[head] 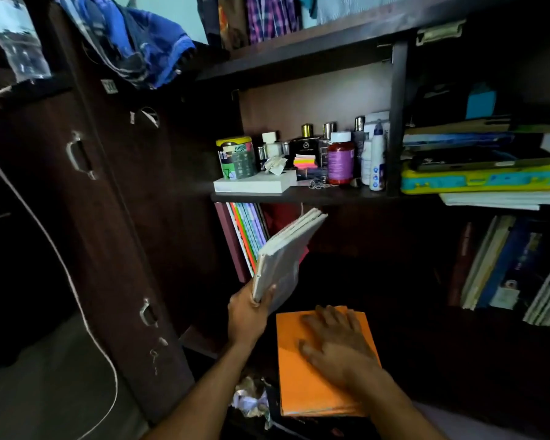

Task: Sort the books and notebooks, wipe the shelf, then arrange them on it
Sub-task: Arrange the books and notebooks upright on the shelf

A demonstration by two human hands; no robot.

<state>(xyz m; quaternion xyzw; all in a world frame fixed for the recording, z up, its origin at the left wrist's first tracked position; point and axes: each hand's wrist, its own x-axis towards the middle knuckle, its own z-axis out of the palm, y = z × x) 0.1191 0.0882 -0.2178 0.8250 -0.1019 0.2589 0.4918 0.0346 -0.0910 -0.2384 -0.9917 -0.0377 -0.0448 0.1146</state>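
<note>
Under the shelf edge [299, 198], left hand [248, 312] grips notebooks [286, 255]; right hand [337, 341] lies flat.

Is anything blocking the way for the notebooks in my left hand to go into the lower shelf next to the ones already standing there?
Nothing visible blocks it. The left hand holds the pale notebooks tilted just right of the standing notebooks, and the compartment beside them looks open, though dark.

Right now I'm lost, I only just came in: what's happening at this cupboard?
A person is sorting books. The left hand grips a few thin pale notebooks, tilted toward the lower shelf, where colourful books already lean at the left. The right hand rests flat on an orange book topping a pile below.
</note>
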